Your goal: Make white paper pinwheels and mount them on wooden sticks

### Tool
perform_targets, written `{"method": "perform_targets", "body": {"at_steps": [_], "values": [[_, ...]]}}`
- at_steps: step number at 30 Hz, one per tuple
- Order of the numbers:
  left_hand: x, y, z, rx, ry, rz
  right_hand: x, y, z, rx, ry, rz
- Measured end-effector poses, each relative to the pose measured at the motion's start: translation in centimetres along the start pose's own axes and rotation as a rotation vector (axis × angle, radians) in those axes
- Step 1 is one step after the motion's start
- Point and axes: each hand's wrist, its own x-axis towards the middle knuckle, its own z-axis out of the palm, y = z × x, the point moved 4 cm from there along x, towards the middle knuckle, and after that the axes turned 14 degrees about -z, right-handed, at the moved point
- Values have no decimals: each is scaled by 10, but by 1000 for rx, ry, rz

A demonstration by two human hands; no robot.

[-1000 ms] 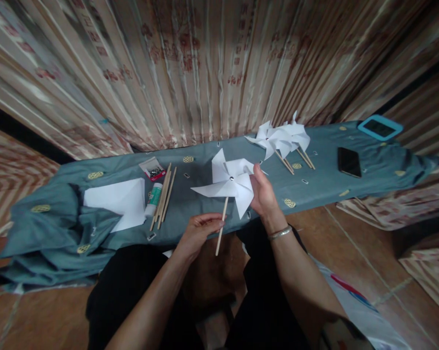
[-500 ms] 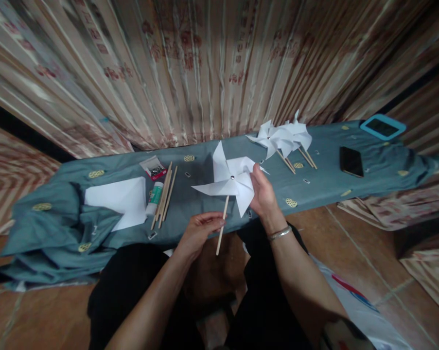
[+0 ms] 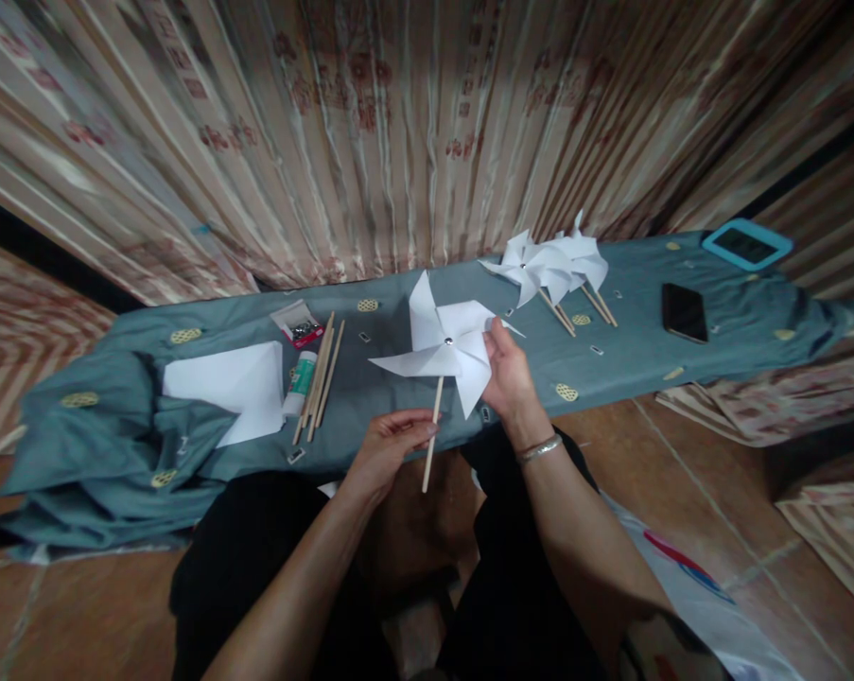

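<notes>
In front of me is a white paper pinwheel (image 3: 446,352) with a shiny pin at its centre and a wooden stick below. My left hand (image 3: 392,445) pinches the stick between thumb and fingers, under the paper blades. At the pinwheel's right side, my right hand (image 3: 510,376) grips a blade with the thumb in front; its other fingers are partly hidden behind the paper. A silver bracelet (image 3: 540,448) circles my right wrist. Several finished-looking white pinwheels (image 3: 550,265) lie together at the back right, their sticks pointing toward me.
Left on the cloth-covered bench (image 3: 398,293) are white paper sheets (image 3: 249,378), a glue stick (image 3: 300,384), several wooden sticks (image 3: 322,383) and a small box of pins (image 3: 300,326). A black phone (image 3: 684,312) and a blue-framed device (image 3: 747,245) lie right. A patterned curtain (image 3: 398,132) hangs behind.
The pinwheel and my right hand have shifted very slightly left in view. Both hands keep their hold on the pinwheel.
</notes>
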Motion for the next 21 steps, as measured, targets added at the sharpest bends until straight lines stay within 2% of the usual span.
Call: {"method": "perform_targets", "body": {"at_steps": [12,17,21], "values": [[0,1,-1,-37,33,16,-2,9,1,23,-6,-16],[1,1,-1,-47,41,20,-6,2,10,-1,-31,-21],[-2,0,1,-42,26,-1,-9,-7,14,16,-41,40]]}}
